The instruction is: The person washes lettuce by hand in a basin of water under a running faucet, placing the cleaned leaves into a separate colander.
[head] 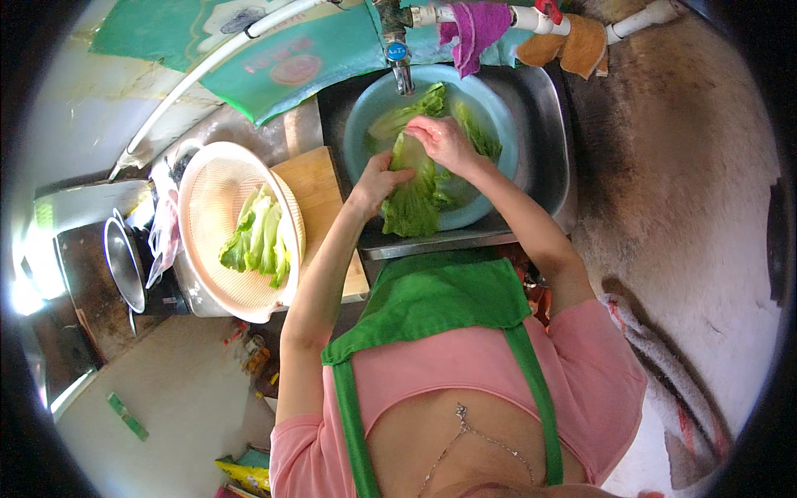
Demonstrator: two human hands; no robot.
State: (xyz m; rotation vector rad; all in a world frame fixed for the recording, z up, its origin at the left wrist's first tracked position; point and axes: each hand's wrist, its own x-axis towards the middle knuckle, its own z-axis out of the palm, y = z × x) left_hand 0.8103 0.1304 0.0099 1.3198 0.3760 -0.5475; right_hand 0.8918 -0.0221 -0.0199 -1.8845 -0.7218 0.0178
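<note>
A large green lettuce leaf point(414, 187) is held over the near side of a light blue plastic basin point(512, 155). My left hand point(377, 180) grips its left edge, thumb lying across the leaf. At the leaf's pale stem end, the fingers of my right hand point(443, 142) are pinched together. More lettuce leaves point(476, 132) lie in the water in the basin, toward the back and right. The basin sits inside a stainless steel sink point(551, 137). To the left, several lettuce leaves point(255, 233) rest in a pale plastic colander point(208, 205).
A metal tap point(401, 68) hangs over the basin's back rim. Cloths, one purple point(471, 34) and one brown point(576, 46), drape on the white pipe. The colander overlaps a wooden cutting board point(324, 218). Farther left are a metal pan point(124, 264) and a plastic bag point(165, 230).
</note>
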